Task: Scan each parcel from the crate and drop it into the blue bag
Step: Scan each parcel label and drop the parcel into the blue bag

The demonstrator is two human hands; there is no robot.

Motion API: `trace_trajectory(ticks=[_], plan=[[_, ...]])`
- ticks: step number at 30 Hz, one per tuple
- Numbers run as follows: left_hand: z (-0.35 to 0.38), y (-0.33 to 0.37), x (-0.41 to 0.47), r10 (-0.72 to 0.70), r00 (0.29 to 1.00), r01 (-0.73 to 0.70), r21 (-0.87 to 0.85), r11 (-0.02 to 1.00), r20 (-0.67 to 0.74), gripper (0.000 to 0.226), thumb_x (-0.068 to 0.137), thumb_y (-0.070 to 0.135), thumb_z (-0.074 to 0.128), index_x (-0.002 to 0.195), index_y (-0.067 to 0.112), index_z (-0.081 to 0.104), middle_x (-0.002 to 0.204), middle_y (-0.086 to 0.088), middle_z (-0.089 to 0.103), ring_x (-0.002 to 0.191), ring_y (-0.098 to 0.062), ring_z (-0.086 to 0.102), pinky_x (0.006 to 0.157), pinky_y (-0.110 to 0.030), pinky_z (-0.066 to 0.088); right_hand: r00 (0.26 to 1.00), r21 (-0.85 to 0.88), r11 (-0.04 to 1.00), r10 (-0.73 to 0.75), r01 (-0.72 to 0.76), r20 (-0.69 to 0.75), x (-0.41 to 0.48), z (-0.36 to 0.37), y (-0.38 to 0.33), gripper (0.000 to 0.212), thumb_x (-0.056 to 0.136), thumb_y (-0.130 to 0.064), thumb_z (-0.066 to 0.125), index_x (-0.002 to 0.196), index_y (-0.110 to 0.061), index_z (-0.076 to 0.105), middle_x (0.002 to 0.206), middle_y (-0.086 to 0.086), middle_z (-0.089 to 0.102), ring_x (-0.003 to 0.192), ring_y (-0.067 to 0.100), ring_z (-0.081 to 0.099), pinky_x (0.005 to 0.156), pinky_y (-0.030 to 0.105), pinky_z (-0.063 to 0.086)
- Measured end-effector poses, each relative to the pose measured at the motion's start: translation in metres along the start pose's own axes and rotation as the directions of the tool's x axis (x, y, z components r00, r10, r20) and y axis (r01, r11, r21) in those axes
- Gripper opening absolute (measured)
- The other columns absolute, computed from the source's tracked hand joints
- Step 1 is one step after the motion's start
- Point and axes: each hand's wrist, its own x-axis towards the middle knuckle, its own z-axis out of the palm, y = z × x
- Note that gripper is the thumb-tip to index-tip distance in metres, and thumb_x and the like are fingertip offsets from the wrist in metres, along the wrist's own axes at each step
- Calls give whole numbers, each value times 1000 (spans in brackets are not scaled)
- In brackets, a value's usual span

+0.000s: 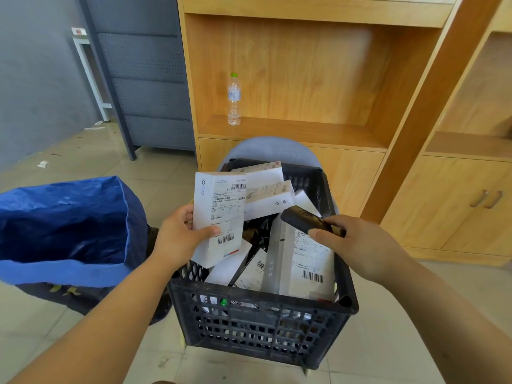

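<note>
- Holding entry, left hand (180, 234): centre-left of the frame, grasping an upright white parcel (219, 217); thumb laid across the lower part of the label, fingers curled behind the left edge.
- Held parcel: centre of the frame, raised above the left side of the crate, printed label and two barcodes facing the camera.
- Right hand (357, 245): centre-right of the frame, fingers closed round a black scanner (307, 220); the scanner's head points toward the upper left, close to the held parcel's right edge but not touching it.
- Crate (263, 320): black lattice plastic, lower centre of the frame, standing on the tiled floor (110, 167).
- Crate contents: a loose heap of white boxes (304, 261) with barcode labels, some tilted against one another; dark wrapping shows between them.
- Blue bag (69, 217): left of the frame, mouth open and facing up, just beside the crate's left wall; what lies inside cannot be told.
- Grey rounded shape (271, 148): directly behind the crate, upper centre; its kind cannot be told.
- Wooden shelf unit (304, 128): upper centre and right of the frame.
- Water bottle (234, 99): clear, green cap, upright on the open shelf.
- Cupboard doors (443, 203): right of the frame, two metal handles side by side.
- Grey metal rack (149, 92): upper left of the frame, perforated panels.
</note>
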Motion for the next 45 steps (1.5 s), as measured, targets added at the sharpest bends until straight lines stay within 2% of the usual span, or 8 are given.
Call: trace_trajectory(ticks=[9, 15, 18, 28, 32, 37, 41, 45], plan=[[0, -1, 1, 1, 1000, -2, -25, 1000, -21, 57, 74, 11, 80, 124, 13, 55, 107, 7, 62, 94, -14, 61, 71, -20, 47, 999, 30, 1000, 1, 0, -33, 0, 2, 2, 46, 82, -72, 40, 106, -36, 58, 82, -6, 65, 77, 12, 59, 76, 38, 55], [-23, -7, -3, 18, 980, -43, -123, 991, -197, 50, 76, 25, 78, 121, 23, 58, 119, 10, 65, 104, -8, 63, 86, -34, 55, 989, 407, 909, -29, 86, -145, 4, 11, -30, 23, 89, -58, 50, 99, -39, 57, 82, 8, 65, 72, 23, 60, 64, 34, 46], [-51, -8, -7, 31, 948, -93, -182, 979, -318, 45, 78, 21, 76, 118, 22, 56, 118, 12, 63, 99, -2, 64, 74, -20, 56, 980, 496, 855, -68, 154, -187, 15, 24, -59, 25, 90, -55, 49, 108, -39, 55, 81, -5, 61, 67, 9, 55, 59, 23, 39], [-192, -78, 36, -1, 850, 116, 186, 976, -528, 38, 77, 22, 78, 111, 20, 61, 114, 3, 65, 91, -15, 59, 62, -17, 43, 965, 427, 871, -261, 243, -18, 83, 89, -181, 11, 87, -58, 49, 91, -49, 50, 87, -15, 60, 83, 5, 57, 69, 16, 42], [-230, -118, 88, -10, 802, 185, 234, 954, -597, 38, 75, 21, 80, 106, 10, 61, 112, -7, 67, 89, -18, 59, 62, -20, 44, 953, 383, 881, -304, 278, 9, 117, 114, -215, 40, 79, -67, 43, 108, -43, 53, 91, -19, 60, 85, -2, 54, 69, 14, 38], [-241, -169, 140, -345, 794, 502, 220, 837, -500, 74, 77, 44, 74, 129, 4, 40, 131, -16, 49, 122, -39, 46, 94, -52, 46, 958, 339, 901, -285, 271, -9, 155, 138, -239, 58, 80, -69, 40, 126, -36, 53, 103, -9, 62, 98, 10, 55, 85, 28, 40], [-215, -186, 132, -334, 903, 420, 382, 823, -271, 57, 87, 41, 66, 133, 10, 52, 135, -8, 53, 123, -28, 51, 96, -36, 44, 965, 327, 912, -264, 247, 7, 170, 143, -242, 59, 83, -68, 43, 130, -34, 52, 109, -5, 63, 104, 14, 56, 89, 32, 43], [-194, -169, 116, -319, 934, 357, 422, 834, -160, 31, 87, 37, 66, 110, 16, 64, 109, 4, 65, 106, -15, 59, 83, -26, 44, 966, 320, 915, -259, 245, 2, 165, 135, -233, 47, 86, -65, 46, 120, -36, 56, 102, -8, 64, 94, 9, 56, 80, 27, 43]])
